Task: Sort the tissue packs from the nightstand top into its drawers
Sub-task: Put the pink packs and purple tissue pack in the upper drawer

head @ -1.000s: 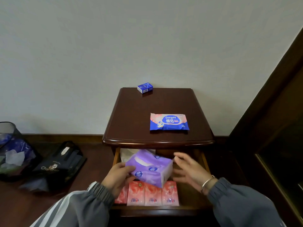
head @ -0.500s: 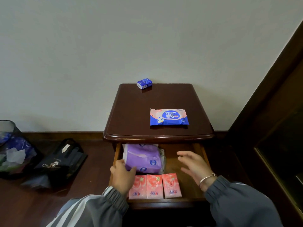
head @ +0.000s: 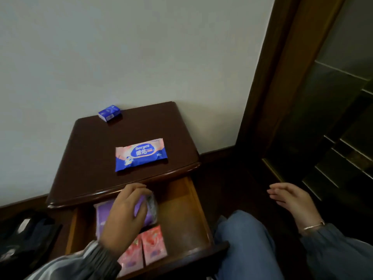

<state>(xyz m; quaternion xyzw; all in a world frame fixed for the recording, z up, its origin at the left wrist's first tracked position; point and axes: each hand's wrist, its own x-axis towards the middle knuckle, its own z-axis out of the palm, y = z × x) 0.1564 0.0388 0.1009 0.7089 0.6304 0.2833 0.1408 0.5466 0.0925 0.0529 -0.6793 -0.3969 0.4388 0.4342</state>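
The dark wooden nightstand [head: 96,150] has its top drawer [head: 181,209] pulled open. A purple tissue pack [head: 105,215] lies at the drawer's back left, and my left hand [head: 125,215] rests on top of it, fingers curled over its right end. Small pink tissue packs [head: 153,245] lie in a row at the drawer's front, partly hidden by my sleeve. On the nightstand top sit a blue and pink wet-wipe pack [head: 141,154] near the front and a small blue tissue pack [head: 109,113] at the back edge. My right hand [head: 290,201] hovers open, right of the drawer, holding nothing.
A dark bag [head: 28,237] lies on the floor left of the nightstand. A dark wooden frame [head: 268,81] with glass panels stands to the right. My knee in blue jeans [head: 242,235] is beside the drawer's right front corner. A white wall is behind.
The purple pack went from the air into the drawer's back left under my left hand. My right hand pulled away from the drawer to the right. The view swung left and tilted.
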